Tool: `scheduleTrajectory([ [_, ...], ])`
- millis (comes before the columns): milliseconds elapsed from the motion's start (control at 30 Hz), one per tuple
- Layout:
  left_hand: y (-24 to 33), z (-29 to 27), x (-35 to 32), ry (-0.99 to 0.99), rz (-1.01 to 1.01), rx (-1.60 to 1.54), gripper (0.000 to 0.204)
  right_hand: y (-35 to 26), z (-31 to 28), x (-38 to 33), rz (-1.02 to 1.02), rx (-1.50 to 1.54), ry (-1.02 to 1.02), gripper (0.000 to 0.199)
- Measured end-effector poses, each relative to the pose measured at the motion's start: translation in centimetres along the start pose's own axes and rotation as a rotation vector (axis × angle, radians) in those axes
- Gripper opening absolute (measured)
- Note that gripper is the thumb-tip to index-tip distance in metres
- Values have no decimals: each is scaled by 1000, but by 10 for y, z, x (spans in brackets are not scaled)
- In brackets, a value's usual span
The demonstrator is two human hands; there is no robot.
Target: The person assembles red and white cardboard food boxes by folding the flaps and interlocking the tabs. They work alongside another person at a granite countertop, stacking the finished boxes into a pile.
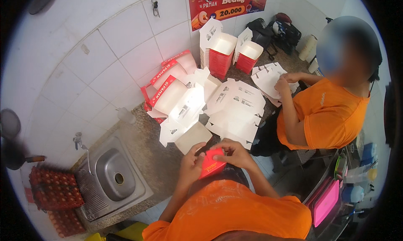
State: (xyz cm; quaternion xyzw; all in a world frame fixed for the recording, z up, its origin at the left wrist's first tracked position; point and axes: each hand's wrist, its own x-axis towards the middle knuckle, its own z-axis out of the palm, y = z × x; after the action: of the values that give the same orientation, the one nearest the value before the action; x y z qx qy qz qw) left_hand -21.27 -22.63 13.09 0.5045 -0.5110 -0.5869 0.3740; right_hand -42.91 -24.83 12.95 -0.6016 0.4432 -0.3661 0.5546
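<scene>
My left hand [192, 164] and my right hand [238, 155] both grip a red cardboard box [211, 169] close to my body, at the counter's near edge. The left fingers are curled round its left side. On the right, my thumb presses on the red outer face and the fingers bend over the top. Just beyond my hands lies a pale box panel [194, 138]; I cannot tell whether it joins the held box. Flat white box blanks [235, 108] with cut slots are spread past my right hand. Partly folded red and white boxes [178, 100] stand behind, lids raised.
Two nested stacks of red boxes [221, 56] rise at the back wall. To the right, a co-worker in orange [325, 119] handles white blanks [268, 79]. A steel sink [115, 173] with a tap [79, 141] is at left, near red egg trays [54, 188].
</scene>
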Motion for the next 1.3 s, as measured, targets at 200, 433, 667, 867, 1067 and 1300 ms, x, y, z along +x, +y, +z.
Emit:
scheduleTrajectory([
  [200,-2,1,0,47,22,-66,33,-16,8,4,41,12,-4,27],
  [433,13,-4,-10,72,46,-6,36,-7,16,5,-169,-326,19,26],
  [667,16,-10,-5,63,103,-67,38,-16,20,9,69,72,58,30],
  [867,12,-9,-7,36,81,-19,39,-7,10,8,26,44,-114,26],
  [1067,11,-11,-1,70,103,-79,40,-22,28,11,-376,-384,-84,49],
  [1300,-23,-70,25,136,443,319,55,-43,29,25,-565,-672,114,71],
])
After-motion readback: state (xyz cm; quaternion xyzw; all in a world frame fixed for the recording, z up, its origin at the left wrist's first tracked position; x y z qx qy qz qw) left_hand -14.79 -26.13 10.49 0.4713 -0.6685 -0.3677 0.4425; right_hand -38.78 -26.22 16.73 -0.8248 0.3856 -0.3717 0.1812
